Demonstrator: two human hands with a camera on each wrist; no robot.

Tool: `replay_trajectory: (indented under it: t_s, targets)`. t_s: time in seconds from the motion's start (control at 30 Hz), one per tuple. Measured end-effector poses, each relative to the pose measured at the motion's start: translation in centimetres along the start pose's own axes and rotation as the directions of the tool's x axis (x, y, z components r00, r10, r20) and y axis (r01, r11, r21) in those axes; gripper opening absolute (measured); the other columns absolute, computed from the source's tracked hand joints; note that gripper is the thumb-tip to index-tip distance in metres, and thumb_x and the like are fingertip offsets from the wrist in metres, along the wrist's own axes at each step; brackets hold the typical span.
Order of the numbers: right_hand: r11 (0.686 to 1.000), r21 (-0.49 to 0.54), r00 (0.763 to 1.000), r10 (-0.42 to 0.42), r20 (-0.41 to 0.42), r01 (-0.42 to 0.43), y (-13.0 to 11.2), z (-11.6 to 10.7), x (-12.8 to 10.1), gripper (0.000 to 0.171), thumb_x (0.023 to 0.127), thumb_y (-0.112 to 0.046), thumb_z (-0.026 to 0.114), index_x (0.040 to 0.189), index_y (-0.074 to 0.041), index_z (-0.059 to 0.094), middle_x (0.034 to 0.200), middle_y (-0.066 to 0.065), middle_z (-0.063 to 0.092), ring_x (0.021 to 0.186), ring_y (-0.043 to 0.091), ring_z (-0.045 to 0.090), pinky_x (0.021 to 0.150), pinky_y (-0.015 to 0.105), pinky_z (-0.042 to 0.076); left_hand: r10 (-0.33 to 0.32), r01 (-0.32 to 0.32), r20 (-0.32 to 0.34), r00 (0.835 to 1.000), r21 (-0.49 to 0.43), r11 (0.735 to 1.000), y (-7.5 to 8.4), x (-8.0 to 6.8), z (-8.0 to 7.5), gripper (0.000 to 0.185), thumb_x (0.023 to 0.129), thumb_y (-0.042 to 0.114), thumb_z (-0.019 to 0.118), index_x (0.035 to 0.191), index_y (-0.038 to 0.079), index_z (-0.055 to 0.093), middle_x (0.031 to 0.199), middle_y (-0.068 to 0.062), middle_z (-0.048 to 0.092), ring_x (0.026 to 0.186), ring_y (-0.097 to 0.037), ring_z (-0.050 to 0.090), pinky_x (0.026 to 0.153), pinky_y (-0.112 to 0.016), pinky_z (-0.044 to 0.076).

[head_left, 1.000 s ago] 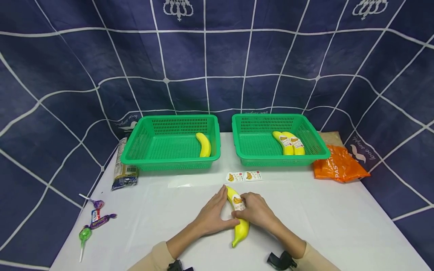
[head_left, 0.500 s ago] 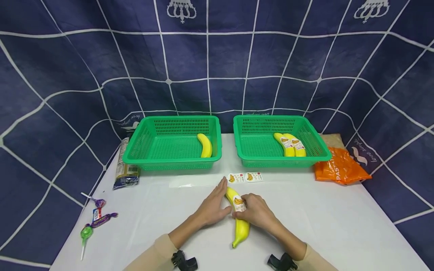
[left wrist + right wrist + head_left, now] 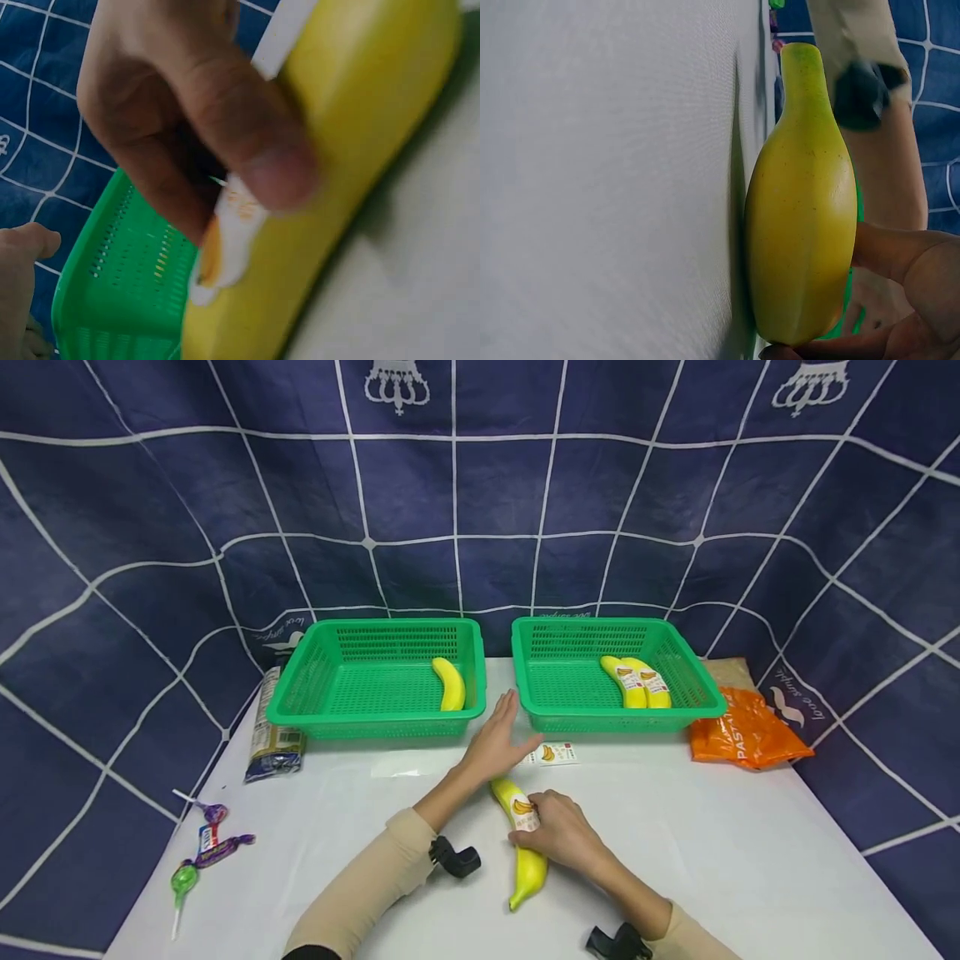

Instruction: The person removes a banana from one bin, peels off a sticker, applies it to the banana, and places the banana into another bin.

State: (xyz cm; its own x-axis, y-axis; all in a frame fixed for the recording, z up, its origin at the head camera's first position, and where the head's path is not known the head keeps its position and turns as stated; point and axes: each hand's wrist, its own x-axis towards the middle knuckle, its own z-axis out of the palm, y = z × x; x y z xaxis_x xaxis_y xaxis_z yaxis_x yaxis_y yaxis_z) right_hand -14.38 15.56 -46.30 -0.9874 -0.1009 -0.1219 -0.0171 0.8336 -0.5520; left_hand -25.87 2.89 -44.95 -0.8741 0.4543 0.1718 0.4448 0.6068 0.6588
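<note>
A yellow banana lies on the white table with a banana label stuck on its upper part. My right hand grips the banana at the label; the right wrist view shows its fingers curled round the banana. My left hand is stretched forward with straight fingers, between the two green baskets, covering the left end of a strip of banana labels. In the left wrist view the labelled banana and the right hand's fingers fill the frame.
The left green basket holds one unlabelled banana. The right green basket holds two labelled bananas. An orange packet lies right, a dark packet and several sweets left. A dark blue cloth hangs behind.
My left hand has let go of the banana and moved forward to the label strip by the baskets. The right hand stays on the banana, which has barely shifted.
</note>
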Motion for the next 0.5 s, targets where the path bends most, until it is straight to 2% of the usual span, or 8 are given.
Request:
replay_trajectory:
  t_s: [0.17,0.37,0.5]
  targets:
    - [1.000,0.011,1.000,-0.017,0.003,0.017,0.0,0.1,0.0,0.066,0.071,-0.033,0.084,0.118,0.009,0.064,0.091,0.011,0.064,0.073,0.017,0.052,0.057,0.025,0.041,-0.032,0.032,-0.033,0.999,-0.024,0.999,0.8,2.3,0.1,0.091,0.093,0.055,0.055,0.156,0.004,0.013,0.165,-0.012,0.008,0.152,-0.028,0.012,0.121,-0.048,0.025]
    - [1.000,0.000,1.000,-0.023,-0.008,0.023,0.2,0.3,-0.1,0.067,0.070,-0.037,0.084,0.117,0.007,0.065,0.088,0.008,0.062,0.072,0.016,0.052,0.057,0.024,0.041,-0.061,0.059,-0.067,0.996,-0.031,0.998,0.9,4.7,0.6,0.095,0.092,0.059,0.053,0.156,0.003,0.011,0.165,-0.014,0.005,0.151,-0.033,0.016,0.118,-0.050,0.031]
    - [0.999,-0.014,0.999,-0.032,-0.024,0.031,0.2,0.3,-0.2,0.066,0.070,-0.038,0.084,0.115,0.007,0.066,0.089,0.008,0.064,0.072,0.016,0.052,0.058,0.025,0.042,-0.075,0.072,-0.051,0.996,-0.067,0.995,0.7,5.7,0.9,0.097,0.091,0.060,0.054,0.157,0.004,0.009,0.165,-0.013,-0.002,0.150,-0.034,0.018,0.115,-0.052,0.034]
